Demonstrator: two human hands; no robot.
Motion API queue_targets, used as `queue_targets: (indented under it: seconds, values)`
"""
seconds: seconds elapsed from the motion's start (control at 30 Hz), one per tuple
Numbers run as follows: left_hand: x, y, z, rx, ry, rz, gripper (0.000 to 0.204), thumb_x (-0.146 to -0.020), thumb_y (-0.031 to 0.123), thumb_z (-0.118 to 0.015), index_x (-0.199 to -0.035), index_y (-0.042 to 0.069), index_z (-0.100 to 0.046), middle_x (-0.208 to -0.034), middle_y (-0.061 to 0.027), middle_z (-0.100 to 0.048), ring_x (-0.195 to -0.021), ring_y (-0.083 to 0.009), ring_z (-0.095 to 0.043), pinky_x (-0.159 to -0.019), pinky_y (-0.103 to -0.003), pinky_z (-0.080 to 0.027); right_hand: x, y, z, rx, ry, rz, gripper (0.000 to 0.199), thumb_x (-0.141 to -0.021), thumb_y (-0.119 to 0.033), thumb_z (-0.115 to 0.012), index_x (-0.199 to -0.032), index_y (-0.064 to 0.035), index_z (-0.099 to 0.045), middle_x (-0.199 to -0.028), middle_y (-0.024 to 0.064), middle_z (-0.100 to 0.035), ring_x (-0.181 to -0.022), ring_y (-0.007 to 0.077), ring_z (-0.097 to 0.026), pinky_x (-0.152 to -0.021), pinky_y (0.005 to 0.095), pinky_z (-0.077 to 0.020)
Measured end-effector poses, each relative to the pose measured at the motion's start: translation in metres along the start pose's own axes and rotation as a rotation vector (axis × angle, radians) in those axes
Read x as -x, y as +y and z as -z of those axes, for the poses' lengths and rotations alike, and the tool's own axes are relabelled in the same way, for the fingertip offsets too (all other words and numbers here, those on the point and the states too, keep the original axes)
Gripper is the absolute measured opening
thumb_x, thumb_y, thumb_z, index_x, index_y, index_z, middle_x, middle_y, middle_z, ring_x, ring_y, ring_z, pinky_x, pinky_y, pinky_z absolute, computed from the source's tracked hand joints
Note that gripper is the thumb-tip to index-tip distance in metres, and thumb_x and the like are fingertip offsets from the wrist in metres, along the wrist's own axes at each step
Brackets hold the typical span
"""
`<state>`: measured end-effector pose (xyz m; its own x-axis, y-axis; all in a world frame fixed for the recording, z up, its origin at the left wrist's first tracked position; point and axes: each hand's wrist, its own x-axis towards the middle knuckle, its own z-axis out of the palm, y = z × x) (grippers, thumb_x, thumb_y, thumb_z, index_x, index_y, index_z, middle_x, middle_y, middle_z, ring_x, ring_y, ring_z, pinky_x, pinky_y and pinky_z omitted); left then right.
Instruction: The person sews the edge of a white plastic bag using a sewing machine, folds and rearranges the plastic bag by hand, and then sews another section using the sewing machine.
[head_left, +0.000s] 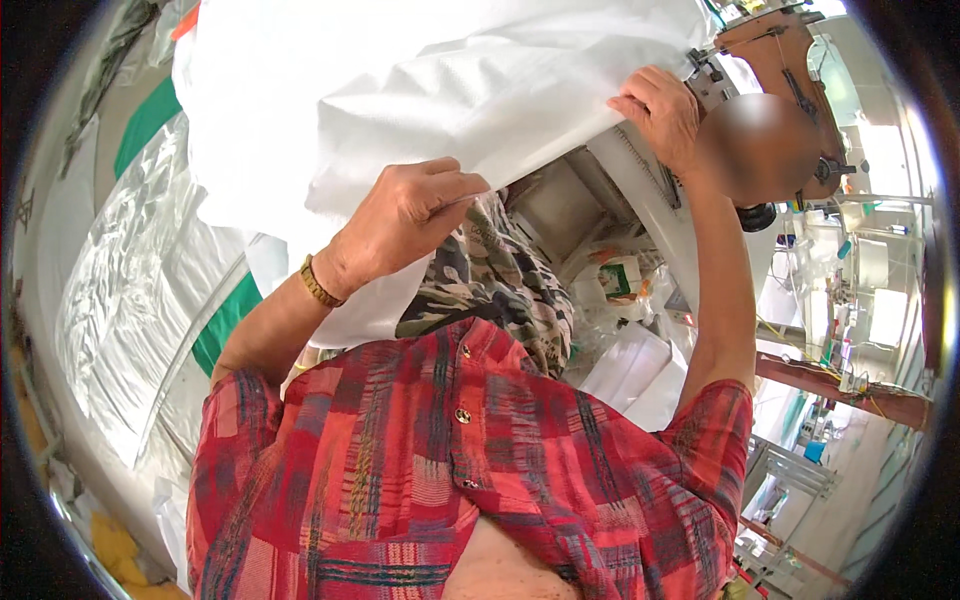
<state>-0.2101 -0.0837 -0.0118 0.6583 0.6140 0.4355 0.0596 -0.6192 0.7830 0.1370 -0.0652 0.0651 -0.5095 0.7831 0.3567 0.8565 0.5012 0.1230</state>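
Observation:
A large white fabric sheet [410, 130] spreads across the upper middle, wrinkled, with its near edge running slantwise between my hands. My left hand [400, 215], with a gold-coloured band at the wrist, is closed in a pinch on that edge above my lap. Farther right and higher, my right hand [660, 112] has its fingers bent over the same edge. Just beyond it stands a brown sewing machine [775, 50], whose needle area lies close to my right fingers. Part of the machine is blurred.
Shiny plastic sheeting [120, 280] and a green strip [225, 320] lie at the left. Below the sheet's edge, right of my knees, are an open compartment [555, 210] and clear plastic wrapping [630, 260]. A reddish-brown beam [840, 390] crosses the right side.

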Motion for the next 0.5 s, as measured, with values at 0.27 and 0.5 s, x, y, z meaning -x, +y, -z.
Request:
queue_targets:
  seconds: [0.27,0.5]
  values:
    - [-0.006,-0.015,-0.018,-0.052,-0.062,-0.12,0.022,-0.08,-0.004,-0.063,-0.102,0.0,-0.068,-0.074,-0.0131,-0.055,-0.059,-0.0295,-0.056,-0.055,-0.038,-0.045,0.012,0.037,-0.013,0.233,0.13,-0.1,0.028,-0.086,-0.035,-0.069,-0.092,-0.0081,-0.061,-0.091,0.0068,-0.062,-0.09,0.0287,-0.058,-0.085,0.0426,-0.0408]
    - [-0.01,-0.022,-0.047,-0.221,-0.208,-0.215,0.027,-0.074,0.001,-0.065,-0.101,0.003,-0.066,-0.075,-0.0115,-0.055,-0.064,-0.0315,-0.06,-0.057,-0.042,-0.049,0.049,0.006,-0.066,0.35,0.493,-0.369,0.027,-0.091,-0.03,-0.064,-0.104,-0.0061,-0.061,-0.117,0.0079,-0.062,-0.119,0.0287,-0.054,-0.109,0.0533,-0.0295]
